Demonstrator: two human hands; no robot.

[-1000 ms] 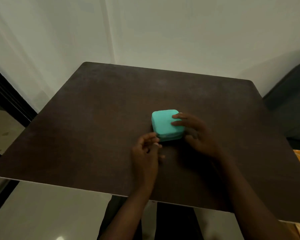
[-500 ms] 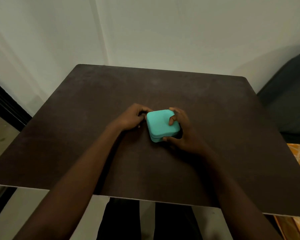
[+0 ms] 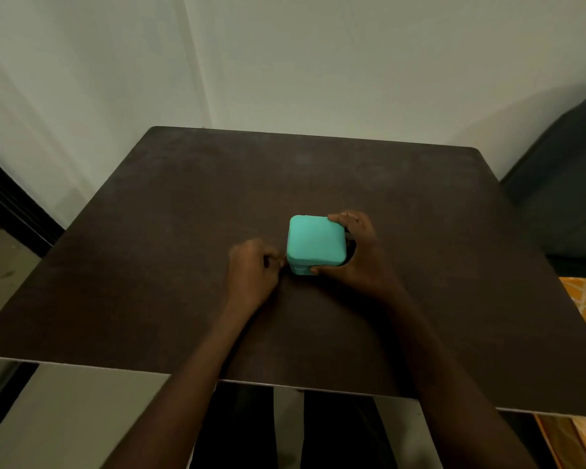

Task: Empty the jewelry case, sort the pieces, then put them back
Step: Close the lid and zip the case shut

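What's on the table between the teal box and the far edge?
Nothing: in the head view, the dark table is bare from the teal box to its far edge.

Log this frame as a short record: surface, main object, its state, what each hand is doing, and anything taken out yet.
surface: dark table
object: teal jewelry case, near the table's middle
case state: lid shut
right hand: wrapped around the case's right side, holding it
left hand: fingers pinched at the case's lower left corner; what they pinch is too small to tell
jewelry out: none visible
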